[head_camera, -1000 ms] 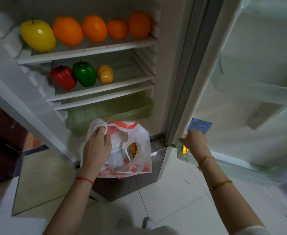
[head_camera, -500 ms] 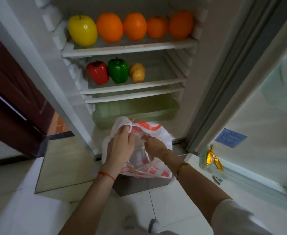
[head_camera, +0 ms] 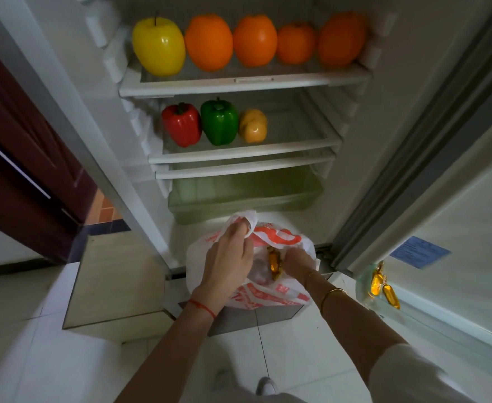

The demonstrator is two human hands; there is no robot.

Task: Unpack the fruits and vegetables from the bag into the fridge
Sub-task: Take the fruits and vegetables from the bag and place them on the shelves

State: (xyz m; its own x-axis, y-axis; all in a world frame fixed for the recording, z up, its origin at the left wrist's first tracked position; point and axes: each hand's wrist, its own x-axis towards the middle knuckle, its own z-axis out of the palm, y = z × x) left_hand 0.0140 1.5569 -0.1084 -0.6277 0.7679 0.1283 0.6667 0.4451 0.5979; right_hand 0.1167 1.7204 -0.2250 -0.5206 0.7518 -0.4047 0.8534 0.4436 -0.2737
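White floor tiles run under the open fridge (head_camera: 390,117), where we see a yellow apple (head_camera: 158,43) and four oranges (head_camera: 255,40) on the top shelf, and two peppers (head_camera: 219,122) and a potato (head_camera: 253,125) below. Our left hand (head_camera: 228,263) grasps the bag (head_camera: 279,242) handle. Our right hand (head_camera: 298,261), inside the bag's mouth, pinches a gold-wrapped item (head_camera: 274,264) lying just left of it, long axis near-to-far. More gold pieces (head_camera: 383,289) sit in the door shelf, right.
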